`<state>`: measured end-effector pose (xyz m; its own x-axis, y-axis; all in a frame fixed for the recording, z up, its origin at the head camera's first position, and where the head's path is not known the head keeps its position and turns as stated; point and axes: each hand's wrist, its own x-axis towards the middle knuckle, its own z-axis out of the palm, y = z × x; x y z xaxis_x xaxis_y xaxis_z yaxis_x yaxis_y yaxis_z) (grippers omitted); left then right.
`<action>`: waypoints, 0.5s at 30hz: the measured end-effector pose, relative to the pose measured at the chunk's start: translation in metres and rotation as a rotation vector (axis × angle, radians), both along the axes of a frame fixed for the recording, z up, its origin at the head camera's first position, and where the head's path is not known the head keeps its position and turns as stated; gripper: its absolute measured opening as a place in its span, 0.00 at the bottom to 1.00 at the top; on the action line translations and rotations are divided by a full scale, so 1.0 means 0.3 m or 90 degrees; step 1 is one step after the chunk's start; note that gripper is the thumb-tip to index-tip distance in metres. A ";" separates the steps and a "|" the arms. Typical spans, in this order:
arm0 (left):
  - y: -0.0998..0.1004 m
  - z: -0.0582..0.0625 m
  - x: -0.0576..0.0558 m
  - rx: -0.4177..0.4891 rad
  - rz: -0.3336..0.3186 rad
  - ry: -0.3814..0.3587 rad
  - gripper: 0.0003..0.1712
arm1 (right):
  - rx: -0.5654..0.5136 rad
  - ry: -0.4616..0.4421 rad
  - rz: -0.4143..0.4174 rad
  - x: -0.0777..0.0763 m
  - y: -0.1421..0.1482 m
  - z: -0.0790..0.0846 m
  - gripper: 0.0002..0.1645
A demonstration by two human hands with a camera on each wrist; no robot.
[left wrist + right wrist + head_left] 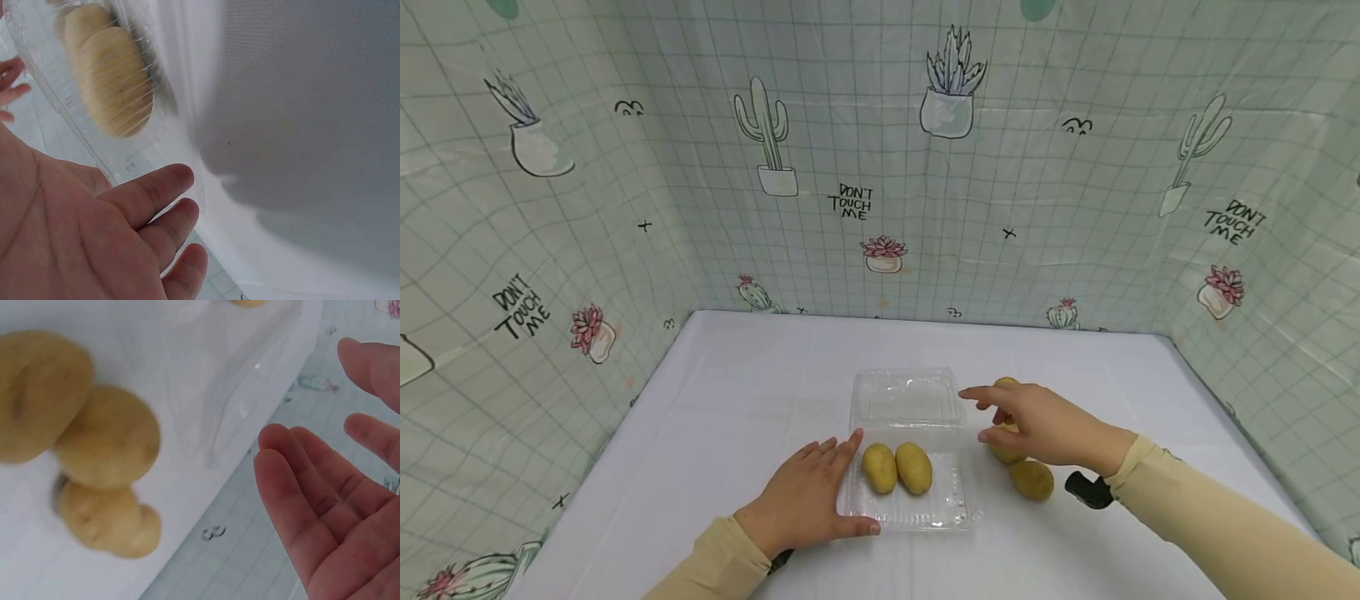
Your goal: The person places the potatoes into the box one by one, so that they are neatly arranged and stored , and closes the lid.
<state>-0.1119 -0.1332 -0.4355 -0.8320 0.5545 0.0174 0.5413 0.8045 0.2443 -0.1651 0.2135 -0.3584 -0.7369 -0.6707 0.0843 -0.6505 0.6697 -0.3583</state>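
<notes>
Yellow potatoes (pixel 107 437), half-hidden in head view, show clearer at right wrist; hands (pixel 805 500) (pixel 1048 427) empty.

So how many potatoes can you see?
6, apparently: two potatoes side by side in the clear container, four others clustered on the table by the right hand, the farthest mostly hidden. More could be hidden behind the hand.

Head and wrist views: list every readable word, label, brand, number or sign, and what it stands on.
"DON'T TOUCH ME": back of the printed backdrop.
"DON'T TOUCH ME": its left side.
"DON'T TOUCH ME": its right side.
Small cross marks: scattered over it.
No readable text on the clear container or potatoes, or in wrist views.
</notes>
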 end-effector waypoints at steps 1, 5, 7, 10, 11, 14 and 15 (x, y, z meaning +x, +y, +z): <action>0.000 0.000 0.000 -0.001 -0.001 0.000 0.67 | -0.001 -0.006 -0.004 0.002 0.020 -0.003 0.31; 0.000 -0.001 -0.001 -0.006 -0.002 -0.002 0.67 | -0.011 -0.019 -0.007 0.012 0.093 -0.025 0.28; 0.000 -0.002 -0.001 -0.007 -0.002 -0.003 0.66 | -0.012 -0.028 -0.012 0.021 0.126 -0.035 0.28; 0.000 -0.004 0.000 -0.007 0.000 -0.004 0.66 | -0.018 -0.040 -0.017 0.035 0.168 -0.054 0.28; 0.000 -0.006 -0.001 -0.007 0.001 -0.004 0.66 | -0.017 -0.042 -0.017 0.040 0.181 -0.061 0.28; 0.001 -0.009 0.000 -0.007 0.003 -0.006 0.66 | -0.017 -0.049 -0.019 0.057 0.216 -0.088 0.28; 0.002 -0.010 -0.001 -0.008 0.003 -0.006 0.66 | -0.016 -0.050 -0.021 0.063 0.227 -0.097 0.27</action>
